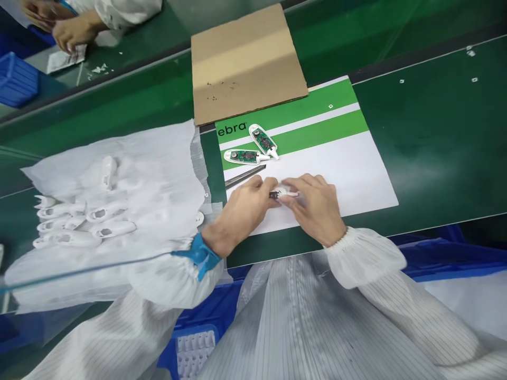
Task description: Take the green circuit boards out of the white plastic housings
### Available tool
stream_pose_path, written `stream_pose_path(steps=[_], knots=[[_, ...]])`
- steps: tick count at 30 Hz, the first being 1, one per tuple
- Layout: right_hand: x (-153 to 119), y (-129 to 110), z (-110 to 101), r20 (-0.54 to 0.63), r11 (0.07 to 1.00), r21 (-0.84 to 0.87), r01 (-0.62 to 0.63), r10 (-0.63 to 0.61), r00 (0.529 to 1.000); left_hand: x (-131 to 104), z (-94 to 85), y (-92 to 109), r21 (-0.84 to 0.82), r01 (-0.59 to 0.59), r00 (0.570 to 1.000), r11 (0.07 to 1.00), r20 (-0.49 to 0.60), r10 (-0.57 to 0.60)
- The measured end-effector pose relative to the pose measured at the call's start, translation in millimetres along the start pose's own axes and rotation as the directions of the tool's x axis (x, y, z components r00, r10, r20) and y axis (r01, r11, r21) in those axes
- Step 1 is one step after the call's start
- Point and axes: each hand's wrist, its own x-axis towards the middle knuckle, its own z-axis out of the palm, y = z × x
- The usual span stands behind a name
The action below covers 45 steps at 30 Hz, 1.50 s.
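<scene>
Between my two hands, over the white part of a printed sheet (336,169), is a small white device (285,192) with a dark part at its left end. My left hand (247,206) pinches the dark end, and my right hand (317,206) has its fingers closed on the white end. Just above them on the sheet lie two white casings with green circuit boards, one tilted (262,138) and one nearly level (243,156). Metal tweezers (245,176) rest beside my left hand. A blue band circles my left wrist.
White foam sheeting (158,158) on the left carries several white shells (114,228). Brown cardboard (245,63) lies behind the printed sheet. Across the bench are another person's hands (75,32) and a blue basket (18,79). Small white bits (474,79) dot the right side.
</scene>
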Motion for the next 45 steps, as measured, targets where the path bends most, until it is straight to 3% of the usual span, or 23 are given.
stream_pose_path(steps=[3, 6, 10, 14, 16, 21, 27, 29, 31, 34, 36, 42, 45], knots=[[1, -6, 9, -0.074, 0.999, -0.04, 0.03, -0.033, 0.997, 0, -8.3, -4, -0.2, 0.09, 0.995, 0.976, -0.023, -0.096], [0, -9, 15, -0.082, 0.997, -0.073, 0.031, -0.037, 0.996, -1, -8.0, -2, -0.251, 0.108, 0.991, 0.962, -0.047, -0.123], [-5, -12, 20, -0.099, 0.993, -0.114, 0.001, -0.013, 0.995, -4, 6.8, 5, -0.263, 0.072, 0.993, 0.962, -0.067, -0.092], [-8, -13, 25, -0.133, 0.99, -0.141, -0.004, -0.015, 0.991, -8, 22.1, 8, -0.307, 0.064, 0.978, 0.95, -0.169, -0.121], [-6, -10, 23, -0.103, 0.989, -0.147, 0.004, -0.019, 0.995, -11, 24.4, 5, -0.313, 0.018, 0.979, 0.95, -0.187, -0.08], [0, 0, 4, 0.019, 0.998, 0.046, 0.041, -0.042, 0.999, -19, 9.7, -9, -0.171, -0.133, 0.986, 0.976, -0.124, 0.113], [-1, -3, -13, 0.083, 0.981, 0.193, 0.021, -0.038, 0.996, -19, -13.5, -13, -0.234, -0.002, 0.992, 0.972, 0.121, 0.032], [-2, -4, -13, 0.094, 0.988, 0.149, 0.043, -0.057, 0.994, -20, -9.1, -8, -0.223, -0.026, 0.995, 0.974, 0.093, 0.048], [-4, -5, -13, 0.088, 0.993, 0.015, 0.117, -0.118, 0.989, -23, 2.1, -2, -0.148, -0.073, 0.997, 0.986, -0.003, 0.073], [-6, -5, -13, 0.09, 0.937, -0.211, 0.278, -0.264, 0.96, -28, 21.2, 7, -0.037, -0.093, 0.987, 0.995, -0.133, 0.087], [-7, -6, -14, 0.104, 0.895, -0.271, 0.354, -0.338, 0.935, -32, 29.0, 10, -0.021, -0.087, 0.982, 0.996, -0.167, 0.083], [-7, -5, -13, 0.158, 0.871, -0.269, 0.41, -0.38, 0.911, -33, 28.2, 12, 0.073, -0.117, 0.981, 0.99, -0.146, 0.127], [-3, -6, -12, 0.213, 0.873, -0.242, 0.424, -0.378, 0.901, -28, 23.5, 11, 0.149, -0.189, 0.976, 0.97, -0.076, 0.202]])
